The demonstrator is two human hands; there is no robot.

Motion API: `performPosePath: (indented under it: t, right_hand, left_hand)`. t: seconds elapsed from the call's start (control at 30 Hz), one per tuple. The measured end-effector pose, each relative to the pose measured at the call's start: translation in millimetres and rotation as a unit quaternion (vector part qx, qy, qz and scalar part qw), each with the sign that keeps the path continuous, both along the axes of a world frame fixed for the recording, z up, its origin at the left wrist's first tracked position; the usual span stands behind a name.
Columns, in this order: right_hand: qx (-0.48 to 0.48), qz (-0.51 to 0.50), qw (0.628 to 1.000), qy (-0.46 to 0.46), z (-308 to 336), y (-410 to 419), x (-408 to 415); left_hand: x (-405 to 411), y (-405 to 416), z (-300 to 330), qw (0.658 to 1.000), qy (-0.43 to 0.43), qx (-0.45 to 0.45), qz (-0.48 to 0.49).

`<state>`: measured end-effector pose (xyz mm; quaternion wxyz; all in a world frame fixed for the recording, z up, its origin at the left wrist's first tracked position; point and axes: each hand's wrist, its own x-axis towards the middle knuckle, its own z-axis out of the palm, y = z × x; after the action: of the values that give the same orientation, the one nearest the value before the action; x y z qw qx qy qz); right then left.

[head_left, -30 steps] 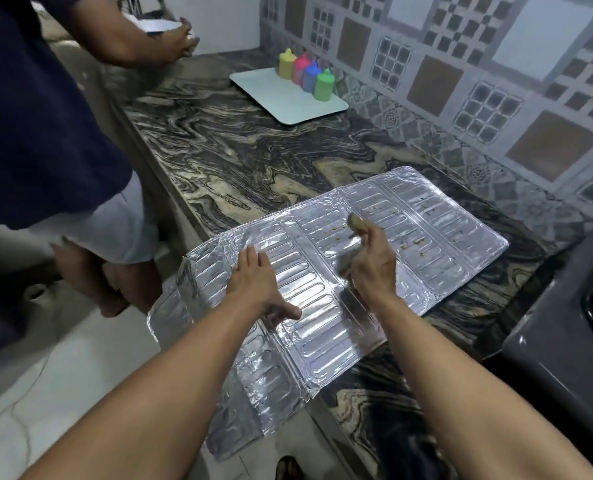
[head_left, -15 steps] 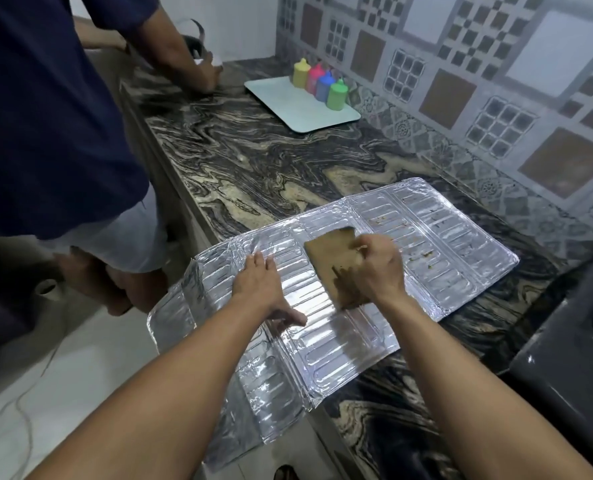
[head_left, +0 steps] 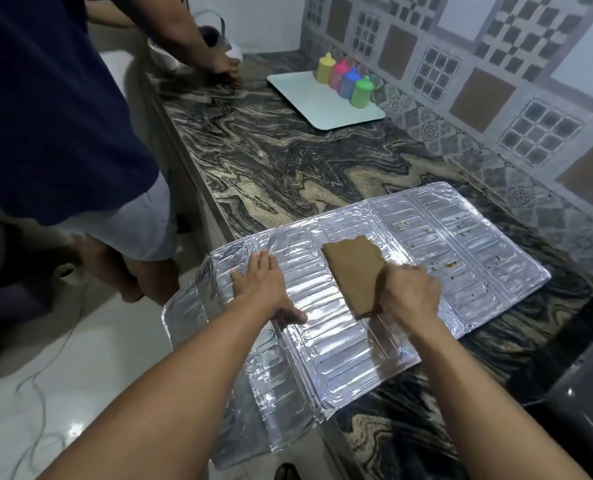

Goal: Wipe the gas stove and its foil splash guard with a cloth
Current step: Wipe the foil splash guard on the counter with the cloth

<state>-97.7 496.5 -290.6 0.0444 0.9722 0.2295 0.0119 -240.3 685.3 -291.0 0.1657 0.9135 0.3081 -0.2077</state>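
Foil splash guard [head_left: 444, 271] mid-wipe, centre frame: right hand [head_left: 409, 299] grips brown cloth [head_left: 353, 271], left hand [head_left: 260, 285] flat, fingers straight, pinning it. Next stroke probably needs to go right, over the crumbs.

a dark marbled worktop [head_left: 288, 157] with tan swirls runs along a wall of patterned grey, brown and white tiles [head_left: 478, 81]. a pale tray [head_left: 326, 109] at the far end carries four coloured bottles [head_left: 343, 79]. beyond it stands a plain white wall [head_left: 263, 26]. the floor [head_left: 45, 375] is glossy white tile, with a thin cable [head_left: 38, 393] trailing across it.
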Motion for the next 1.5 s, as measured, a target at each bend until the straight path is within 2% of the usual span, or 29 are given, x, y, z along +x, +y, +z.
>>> performPosePath:
  t: [0.07, 0.1, 0.13, 0.17, 0.23, 0.3, 0.5, 0.57, 0.63, 0.73, 0.83, 0.87, 0.93, 1.0, 1.07, 1.13, 1.27, 1.33, 1.5]
  right_hand:
    - [0.016, -0.094, 0.995, -0.031, 11, -2, 1]
    - [0.049, -0.086, 0.994, -0.055, 12, 2, 2]
    - [0.088, -0.032, 0.993, -0.070, 10, 7, 3]
    - [0.113, 0.048, 0.991, -0.046, 6, 13, 3]
    - [0.090, 0.186, 0.977, 0.057, -8, 20, -1]
    - [0.034, 0.228, 0.967, 0.106, -23, 19, -7]
    - [0.027, 0.367, 0.927, 0.078, -35, 49, -36]
    - [0.036, 0.359, 0.929, 0.079, -38, 65, -22]
    - [0.026, 0.310, 0.947, 0.082, -40, 67, 4]
    - [0.018, 0.147, 0.985, 0.092, -41, 52, 56]
    - [0.045, 0.031, 0.992, 0.112, -37, 51, 74]
    - [0.048, 0.042, 0.991, 0.116, -37, 59, 66]
    - [0.046, 0.146, 0.982, 0.110, -39, 78, 35]
    - [0.047, 0.277, 0.954, 0.101, -39, 96, 5]
    - [0.041, 0.337, 0.936, 0.099, -38, 105, -2]
    - [0.028, 0.315, 0.944, 0.094, -38, 104, 16]
    - [0.016, 0.163, 0.983, 0.085, -42, 69, 87]
    - [0.019, 0.102, 0.990, 0.097, -38, 52, 111]
    - [0.028, 0.079, 0.988, 0.133, -28, 46, 108]
  left_hand:
    - [1, -1, 1, 1.000, 0.006, 0.001, -0.003]
    - [1, -1, 1, 1.000, 0.008, 0.004, -0.006]
    - [0, -1, 0, 1.000, 0.010, 0.009, -0.011]
    - [-1, 0, 0, 1.000, 0.011, 0.014, -0.017]
    - [-2, 3, -1, 0.999, 0.009, 0.018, -0.030]
    - [-4, 5, -3, 0.999, 0.003, 0.011, -0.038]
    - [-7, 7, -9, 0.999, -0.016, 0.006, -0.028]
    - [-8, 8, -8, 0.999, 0.000, 0.015, -0.029]
    - [-5, 9, -8, 0.999, 0.021, 0.022, -0.028]
    - [-2, 7, -8, 0.999, 0.038, 0.019, -0.033]
    - [-1, 8, -6, 0.999, 0.025, 0.017, -0.028]
    - [-1, 8, -6, 0.999, 0.022, 0.016, -0.028]
    - [-2, 6, -6, 0.999, 0.021, 0.011, -0.026]
    - [-1, 6, -6, 1.000, 0.021, 0.013, -0.020]
    - [-1, 7, -5, 0.999, 0.026, 0.018, -0.016]
    - [-1, 8, -5, 0.999, 0.037, 0.021, -0.015]
    - [2, 5, -4, 0.999, 0.051, 0.014, -0.011]
    - [5, 3, 1, 0.998, 0.066, 0.019, -0.007]
    - [28, -5, 26, 0.992, 0.118, 0.041, -0.008]
